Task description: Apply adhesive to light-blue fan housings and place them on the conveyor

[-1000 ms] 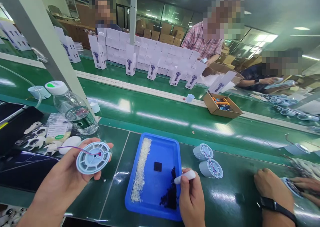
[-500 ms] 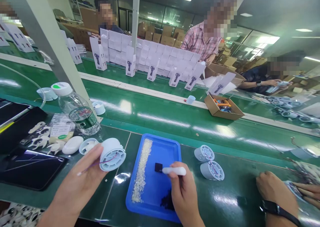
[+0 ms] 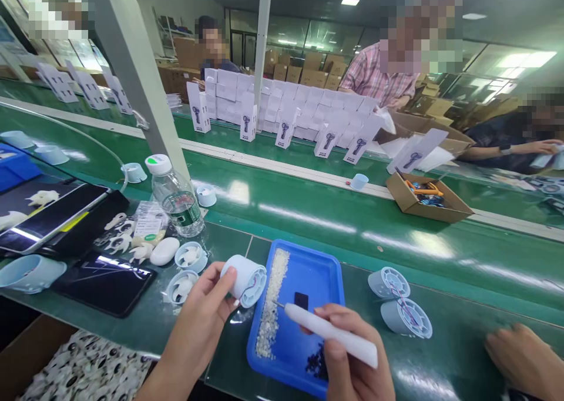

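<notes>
At the near edge of the green bench, the person's left hand (image 3: pixel 205 316) is closed around a pale blue round housing (image 3: pixel 244 278). It holds the housing just left of the blue tray (image 3: pixel 319 274), with the open face turned toward the tray and a thin purple wire showing inside. The right hand (image 3: pixel 352 368) grips a white pen-like tool (image 3: pixel 328 333), whose fine tip hovers over the strip of white beads (image 3: pixel 274 307) along the tray's left side. The beads look loose, so a shaky touch could scatter them. The housing sits mostly in the fingertips, so a slip could drop it onto the tray or snag the wire. A co-worker's hand (image 3: pixel 524 354) lies well apart to the right.
</notes>
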Action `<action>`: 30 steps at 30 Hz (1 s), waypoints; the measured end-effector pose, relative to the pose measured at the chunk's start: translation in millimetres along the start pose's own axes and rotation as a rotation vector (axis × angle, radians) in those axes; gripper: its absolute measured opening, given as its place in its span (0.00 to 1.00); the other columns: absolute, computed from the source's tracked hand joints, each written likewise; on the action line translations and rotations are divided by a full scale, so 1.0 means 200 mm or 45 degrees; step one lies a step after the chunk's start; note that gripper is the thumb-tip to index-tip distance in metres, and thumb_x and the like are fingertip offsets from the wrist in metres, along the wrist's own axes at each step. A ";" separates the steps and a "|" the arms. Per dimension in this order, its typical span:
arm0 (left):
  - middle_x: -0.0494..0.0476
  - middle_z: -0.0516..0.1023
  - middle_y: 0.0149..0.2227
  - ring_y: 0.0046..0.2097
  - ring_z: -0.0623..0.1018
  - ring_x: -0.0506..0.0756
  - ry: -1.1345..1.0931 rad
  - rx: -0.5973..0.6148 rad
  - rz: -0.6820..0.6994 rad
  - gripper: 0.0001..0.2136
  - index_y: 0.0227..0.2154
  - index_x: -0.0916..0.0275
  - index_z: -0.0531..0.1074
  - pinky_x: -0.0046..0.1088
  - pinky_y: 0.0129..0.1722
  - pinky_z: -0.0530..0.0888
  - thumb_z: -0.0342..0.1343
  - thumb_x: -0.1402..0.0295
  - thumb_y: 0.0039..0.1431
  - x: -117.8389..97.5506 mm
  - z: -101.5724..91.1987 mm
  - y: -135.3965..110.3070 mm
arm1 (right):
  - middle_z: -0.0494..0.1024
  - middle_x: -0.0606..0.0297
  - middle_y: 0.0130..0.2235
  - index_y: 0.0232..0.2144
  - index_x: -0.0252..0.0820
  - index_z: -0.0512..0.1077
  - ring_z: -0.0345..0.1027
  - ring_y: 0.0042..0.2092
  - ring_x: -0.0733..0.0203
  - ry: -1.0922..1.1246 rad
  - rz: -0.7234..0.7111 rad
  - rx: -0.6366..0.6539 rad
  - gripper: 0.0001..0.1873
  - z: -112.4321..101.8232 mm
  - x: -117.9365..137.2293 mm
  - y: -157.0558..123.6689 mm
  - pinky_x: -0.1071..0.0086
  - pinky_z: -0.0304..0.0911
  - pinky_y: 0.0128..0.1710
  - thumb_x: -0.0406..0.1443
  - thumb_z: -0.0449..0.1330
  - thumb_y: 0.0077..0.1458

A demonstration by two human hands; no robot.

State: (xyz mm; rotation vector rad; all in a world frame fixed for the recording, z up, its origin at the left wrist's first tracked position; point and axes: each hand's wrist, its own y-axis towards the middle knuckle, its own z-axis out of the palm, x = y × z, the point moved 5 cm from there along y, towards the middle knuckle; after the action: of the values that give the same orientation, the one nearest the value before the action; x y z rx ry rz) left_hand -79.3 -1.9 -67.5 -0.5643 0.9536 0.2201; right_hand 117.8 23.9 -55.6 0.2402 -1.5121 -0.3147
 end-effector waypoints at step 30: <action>0.49 0.76 0.29 0.32 0.75 0.50 -0.099 -0.217 -0.005 0.09 0.31 0.58 0.75 0.21 0.31 0.77 0.67 0.64 0.47 -0.02 -0.18 0.01 | 0.71 0.70 0.25 0.38 0.43 0.65 0.67 0.27 0.63 0.044 0.534 0.175 0.18 -0.06 -0.44 0.10 0.69 0.65 0.30 0.51 0.52 0.61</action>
State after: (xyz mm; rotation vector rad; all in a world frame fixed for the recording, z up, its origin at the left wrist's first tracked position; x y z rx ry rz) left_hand -107.3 -19.9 -81.4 -0.7092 0.8633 0.3201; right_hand 127.9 72.2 -132.0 0.0324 -1.5100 0.1265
